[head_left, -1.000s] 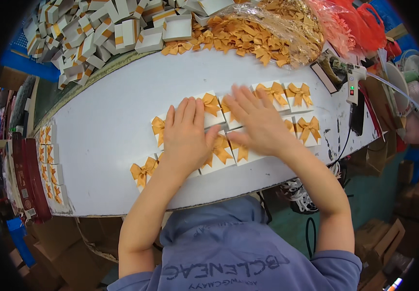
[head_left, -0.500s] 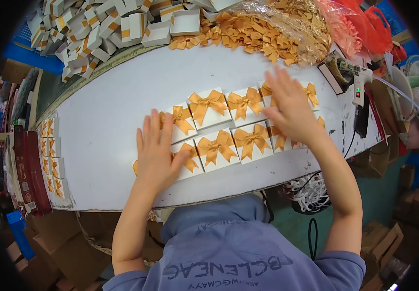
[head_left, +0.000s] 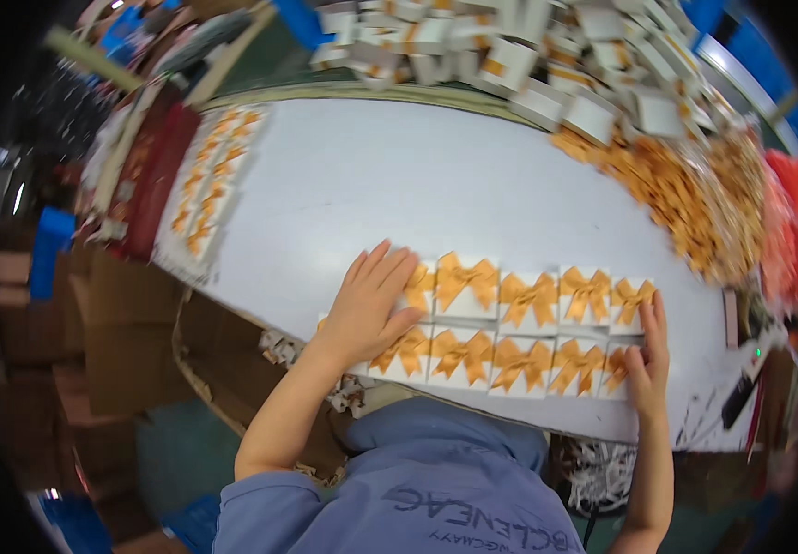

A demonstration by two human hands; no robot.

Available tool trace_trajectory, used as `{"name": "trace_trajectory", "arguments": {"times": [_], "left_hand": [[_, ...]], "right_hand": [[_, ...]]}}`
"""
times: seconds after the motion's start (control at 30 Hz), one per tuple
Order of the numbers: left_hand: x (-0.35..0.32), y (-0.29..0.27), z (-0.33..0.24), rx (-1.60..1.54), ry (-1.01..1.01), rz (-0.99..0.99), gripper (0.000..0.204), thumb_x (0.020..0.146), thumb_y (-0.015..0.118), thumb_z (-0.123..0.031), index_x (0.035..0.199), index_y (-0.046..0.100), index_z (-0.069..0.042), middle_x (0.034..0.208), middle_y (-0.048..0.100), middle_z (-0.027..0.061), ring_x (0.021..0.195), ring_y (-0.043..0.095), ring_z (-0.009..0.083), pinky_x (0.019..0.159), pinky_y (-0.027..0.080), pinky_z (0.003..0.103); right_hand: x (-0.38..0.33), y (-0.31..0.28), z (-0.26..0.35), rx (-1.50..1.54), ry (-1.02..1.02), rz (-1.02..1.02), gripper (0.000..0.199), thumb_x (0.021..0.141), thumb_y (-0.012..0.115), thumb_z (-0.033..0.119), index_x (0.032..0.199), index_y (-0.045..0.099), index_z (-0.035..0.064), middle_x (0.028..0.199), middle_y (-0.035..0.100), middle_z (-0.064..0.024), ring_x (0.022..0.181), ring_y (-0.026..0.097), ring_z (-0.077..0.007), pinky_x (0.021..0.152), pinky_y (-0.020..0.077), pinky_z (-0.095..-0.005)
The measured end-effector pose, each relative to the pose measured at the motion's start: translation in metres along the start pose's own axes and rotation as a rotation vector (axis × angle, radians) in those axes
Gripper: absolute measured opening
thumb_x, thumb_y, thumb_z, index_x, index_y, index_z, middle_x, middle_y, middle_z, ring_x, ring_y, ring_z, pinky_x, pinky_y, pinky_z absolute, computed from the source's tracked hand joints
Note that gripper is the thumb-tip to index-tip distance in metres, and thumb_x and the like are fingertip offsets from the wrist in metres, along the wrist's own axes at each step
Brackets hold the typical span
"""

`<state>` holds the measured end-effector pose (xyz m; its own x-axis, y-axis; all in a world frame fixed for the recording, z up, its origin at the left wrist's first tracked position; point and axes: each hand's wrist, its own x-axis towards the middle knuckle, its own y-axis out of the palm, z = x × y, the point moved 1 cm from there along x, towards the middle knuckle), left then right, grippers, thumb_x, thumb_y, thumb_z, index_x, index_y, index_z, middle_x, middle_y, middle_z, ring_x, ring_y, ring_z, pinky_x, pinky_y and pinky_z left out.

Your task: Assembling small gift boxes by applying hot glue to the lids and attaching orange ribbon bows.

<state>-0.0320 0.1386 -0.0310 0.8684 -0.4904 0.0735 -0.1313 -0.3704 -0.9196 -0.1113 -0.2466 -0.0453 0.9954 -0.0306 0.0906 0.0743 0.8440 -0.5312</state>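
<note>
Two rows of small white gift boxes with gold ribbon bows, a far row (head_left: 466, 283) and a near row (head_left: 462, 358), lie side by side on the white table. Over the left end of both rows rests my left hand (head_left: 369, 303), fingers stretched out, covering parts of the boxes beneath. At the right end, my right hand (head_left: 655, 362) touches the last boxes with its side and fingertips, thumb apart from the fingers. Neither hand has a box lifted; the boxes sit pressed close together between them.
At the table's left end stands another block of bowed boxes (head_left: 217, 180), beside a dark red stack (head_left: 154, 189). White boxes (head_left: 510, 65) are heaped at the back. Loose gold bows (head_left: 653, 189) and a red plastic bag (head_left: 796, 231) lie to the right.
The view has swung toward the left. My right hand has come down from above the rows to their right end, while my left hand stays at the left end. The rows look straighter.
</note>
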Motion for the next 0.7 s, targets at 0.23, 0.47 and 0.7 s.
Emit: {"name": "trace_trajectory", "arguments": {"times": [0.23, 0.47, 0.7], "left_hand": [[-0.169, -0.046, 0.069, 0.164, -0.393, -0.331, 0.034, 0.084, 0.049, -0.022, 0.111, 0.056, -0.004, 0.112, 0.057, 0.0151, 0.115, 0.046, 0.0375, 0.1, 0.03, 0.047], [-0.163, -0.089, 0.118, 0.153, -0.436, -0.53, 0.054, 0.078, 0.061, -0.015, 0.126, 0.041, 0.001, 0.132, 0.038, 0.0218, 0.122, 0.037, 0.037, 0.101, 0.03, 0.041], [-0.137, -0.095, 0.251, 0.173, -0.688, -0.585, 0.101, 0.059, 0.08, -0.033, 0.138, 0.024, -0.005, 0.144, 0.003, 0.0271, 0.132, 0.02, 0.0384, 0.104, 0.027, 0.039]], "right_hand": [[0.033, 0.163, 0.077, 0.054, -0.341, 0.287, 0.067, 0.078, 0.059, 0.007, 0.137, 0.028, 0.0026, 0.144, 0.016, -0.0226, 0.131, 0.023, -0.0378, 0.09, 0.042, -0.0405], [-0.009, 0.286, 0.167, 0.256, -0.501, 0.605, 0.071, 0.083, 0.056, 0.031, 0.135, 0.023, -0.0026, 0.14, 0.012, -0.032, 0.131, 0.015, -0.0444, 0.106, 0.016, -0.0491], [0.058, 0.215, 0.107, -0.229, -0.647, 0.331, 0.065, 0.072, 0.068, 0.018, 0.126, 0.039, -0.004, 0.132, 0.034, -0.0284, 0.121, 0.036, -0.0418, 0.1, 0.0311, -0.046]]}}
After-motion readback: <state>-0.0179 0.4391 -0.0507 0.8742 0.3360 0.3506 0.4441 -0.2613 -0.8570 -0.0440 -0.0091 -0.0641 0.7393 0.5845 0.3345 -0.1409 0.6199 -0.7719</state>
